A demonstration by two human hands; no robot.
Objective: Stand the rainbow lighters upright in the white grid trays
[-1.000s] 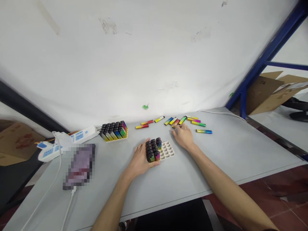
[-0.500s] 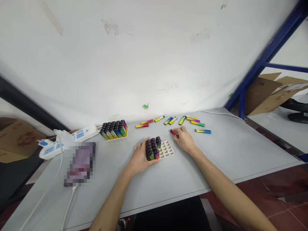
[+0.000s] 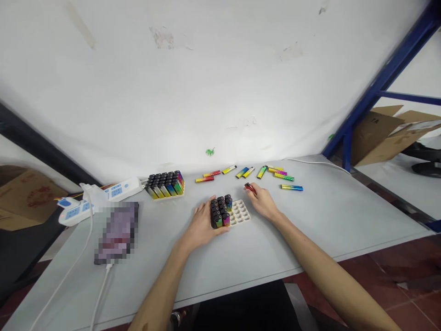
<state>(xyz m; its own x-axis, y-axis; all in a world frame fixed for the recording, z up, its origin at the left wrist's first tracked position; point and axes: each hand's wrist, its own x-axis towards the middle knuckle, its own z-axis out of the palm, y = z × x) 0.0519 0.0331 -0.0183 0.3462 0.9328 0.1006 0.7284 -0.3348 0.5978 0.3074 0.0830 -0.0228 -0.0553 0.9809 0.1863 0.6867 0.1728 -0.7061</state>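
Note:
My left hand (image 3: 200,225) is wrapped round the left end of a white holed tray (image 3: 244,219). Black-topped lighters (image 3: 220,212) stand upright in its left part, while several holes on the right hold nothing. Just beyond the tray's right end, my right hand (image 3: 264,202) grips a red lighter (image 3: 250,188) between thumb and fingers. The lighter's black top points up and to the left, and its lower part is hidden by the fingers. Loose lighters lie further back, such as a green one (image 3: 262,172) and a blue-and-yellow one (image 3: 291,187).
A second tray packed with lighters (image 3: 165,185) stands at the back left. Left of it lie a white power strip (image 3: 113,191), a blurred-out phone (image 3: 119,232) and its cable (image 3: 100,294). The wall (image 3: 220,92) borders the grey table (image 3: 327,207); a blue frame (image 3: 347,142) rises at the right.
My right hand has lifted the red lighter slightly and tipped its top upward. My left hand stays on the tray. The whole view has shifted slightly.

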